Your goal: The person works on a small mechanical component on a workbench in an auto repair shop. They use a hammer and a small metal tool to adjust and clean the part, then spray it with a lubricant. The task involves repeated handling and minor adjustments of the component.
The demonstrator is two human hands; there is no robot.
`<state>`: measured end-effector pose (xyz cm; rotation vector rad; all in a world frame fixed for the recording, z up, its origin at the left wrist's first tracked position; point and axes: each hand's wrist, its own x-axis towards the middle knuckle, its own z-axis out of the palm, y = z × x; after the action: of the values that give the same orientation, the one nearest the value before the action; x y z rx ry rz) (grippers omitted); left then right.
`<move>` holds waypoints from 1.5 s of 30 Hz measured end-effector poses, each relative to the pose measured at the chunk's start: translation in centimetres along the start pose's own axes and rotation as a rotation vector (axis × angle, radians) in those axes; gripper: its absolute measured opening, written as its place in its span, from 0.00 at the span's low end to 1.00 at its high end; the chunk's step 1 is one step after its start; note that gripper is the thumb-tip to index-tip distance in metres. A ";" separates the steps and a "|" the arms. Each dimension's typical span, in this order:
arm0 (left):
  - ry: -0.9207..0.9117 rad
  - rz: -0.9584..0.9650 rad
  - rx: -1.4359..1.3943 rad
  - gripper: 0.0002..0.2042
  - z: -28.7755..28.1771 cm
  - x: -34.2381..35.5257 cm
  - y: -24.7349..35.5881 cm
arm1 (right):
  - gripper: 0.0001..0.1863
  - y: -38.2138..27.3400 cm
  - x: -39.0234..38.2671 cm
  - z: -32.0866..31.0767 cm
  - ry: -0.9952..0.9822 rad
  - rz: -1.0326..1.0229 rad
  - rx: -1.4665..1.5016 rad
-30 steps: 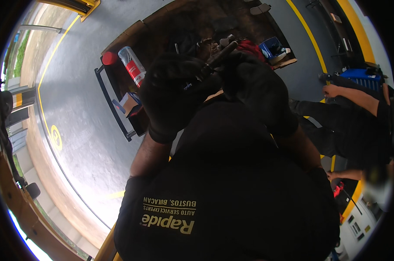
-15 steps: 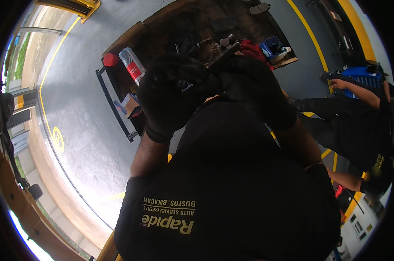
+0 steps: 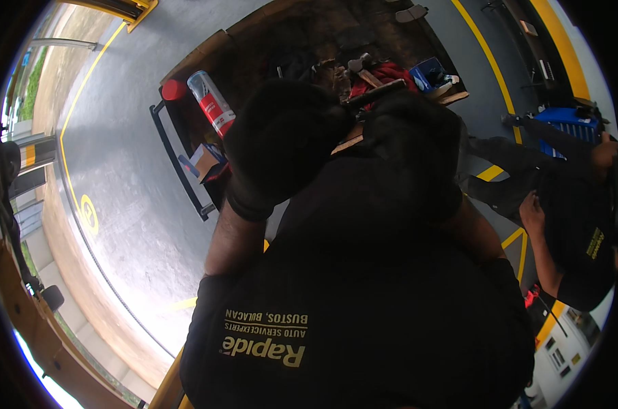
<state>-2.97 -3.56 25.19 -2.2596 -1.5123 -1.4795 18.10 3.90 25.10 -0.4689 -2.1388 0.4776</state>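
Both my hands are in black gloves. My left hand (image 3: pixel 282 140) is closed at the lower left end of a dark rod-like metal part (image 3: pixel 376 92), its fingers partly lost in shadow. My right hand (image 3: pixel 415 140) grips the same part from the right, just under it. Behind them on a dark, worn workbench (image 3: pixel 254 34) lie a red cloth (image 3: pixel 398 73), a hammer-like tool (image 3: pixel 360 67), a blue box (image 3: pixel 428 73), a red-and-clear spray can (image 3: pixel 213 105), a red round lid (image 3: pixel 173 89) and an open carton (image 3: pixel 205 162).
A dark metal handle frame (image 3: pixel 183 163) borders the bench's left. A yellow post (image 3: pixel 135 10) stands at upper left. At right, a co-worker (image 3: pixel 575 225) in black is beside a blue slatted bin (image 3: pixel 569 121). Grey floor (image 3: pixel 125 204) with yellow lines surrounds the bench.
My hands and the metal part have shifted slightly right, and my wrists have turned. The co-worker has changed arm positions, one forearm now hanging lower toward the middle.
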 end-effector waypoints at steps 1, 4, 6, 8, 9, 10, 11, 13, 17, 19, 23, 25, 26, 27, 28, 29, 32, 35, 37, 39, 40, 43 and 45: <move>-0.037 0.063 0.069 0.11 -0.5 0.5 0.1 | 0.04 -0.2 0.4 -0.5 -0.022 0.039 -0.024; -0.102 0.069 -0.012 0.10 -0.8 0.7 0.0 | 0.07 -0.8 1.7 -2.1 -0.110 0.162 -0.116; -0.129 0.040 -0.103 0.10 -0.9 0.6 -0.3 | 0.06 -0.3 2.3 -2.3 -0.098 0.043 -0.248; -0.155 0.040 -0.135 0.10 -1.0 0.4 -0.7 | 0.06 0.7 2.3 -2.7 -0.161 0.011 -0.215; -0.148 0.055 -0.133 0.10 -1.1 0.4 -0.7 | 0.06 1.4 2.3 -2.9 -0.193 -0.006 -0.198; -0.139 0.070 -0.134 0.10 -1.3 0.6 -0.7 | 0.06 2.3 2.3 -3.0 -0.193 -0.109 -0.211; -0.130 0.085 -0.134 0.11 -1.4 0.7 -0.7 | 0.05 3.4 2.2 -3.0 -0.194 -0.212 -0.224; -0.122 0.063 -0.214 0.11 -1.5 0.9 -0.9 | 0.05 4.7 1.7 -2.9 -0.233 -0.219 -0.098; -0.052 -0.210 -0.269 0.13 -1.2 0.1 -0.5 | 0.06 5.2 -0.1 -2.1 -0.376 0.110 0.350; -0.013 -0.266 -0.302 0.13 -0.7 -0.7 -1.3 | 0.05 4.1 -0.8 -2.2 -0.374 0.340 0.571; -0.035 -0.196 -0.362 0.13 -0.4 -1.1 -2.1 | 0.04 3.4 -1.3 -3.4 -0.317 0.243 0.267; -0.040 -0.186 -0.372 0.13 -0.1 -1.0 -2.1 | 0.05 3.1 -0.1 -4.1 -0.274 0.018 -0.035; -0.043 -0.180 -0.375 0.13 0.0 -0.9 -2.0 | 0.05 2.4 1.0 -4.1 -0.229 0.004 -0.042; -0.057 -0.181 -0.372 0.13 0.0 -0.7 -2.0 | 0.05 2.0 1.8 -4.2 -0.187 -0.008 -0.055; -0.070 -0.183 -0.368 0.13 -0.1 -0.5 -1.9 | 0.05 2.0 2.1 -4.4 -0.196 -0.013 -0.108; -0.083 -0.184 -0.364 0.13 -0.2 -0.4 -1.9 | 0.05 2.1 2.4 -4.5 -0.205 -0.018 -0.160; -0.134 -0.166 -0.368 0.14 -0.6 -0.3 -1.8 | 0.05 2.8 2.8 -4.8 -0.230 -0.036 -0.192; -0.141 -0.226 -0.432 0.17 -0.8 -0.6 -1.4 | 0.05 4.6 2.5 -4.1 -0.134 -0.103 -0.176; -0.169 -0.190 -0.358 0.16 -1.3 -0.5 -1.3 | 0.06 5.2 2.2 -4.2 -0.128 -0.093 -0.203; -0.180 -0.194 -0.307 0.15 -1.6 -0.4 -1.1 | 0.07 5.4 1.7 -4.8 -0.214 -0.008 -0.258; -0.177 -0.216 -0.293 0.15 -1.7 -0.5 -0.9 | 0.08 5.4 1.5 -4.8 -0.201 0.035 -0.224; -0.108 -0.164 -0.263 0.14 -1.6 -0.4 -1.3 | 0.09 5.9 1.2 -5.1 -0.178 0.157 -0.164; -0.052 -0.143 -0.242 0.14 -1.5 -0.3 -1.6 | 0.09 7.6 0.2 -5.4 -0.184 0.241 -0.177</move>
<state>-5.16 -3.66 25.09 -2.3802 -1.6212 -1.7429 23.55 11.36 24.46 -0.8167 -2.3245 0.4819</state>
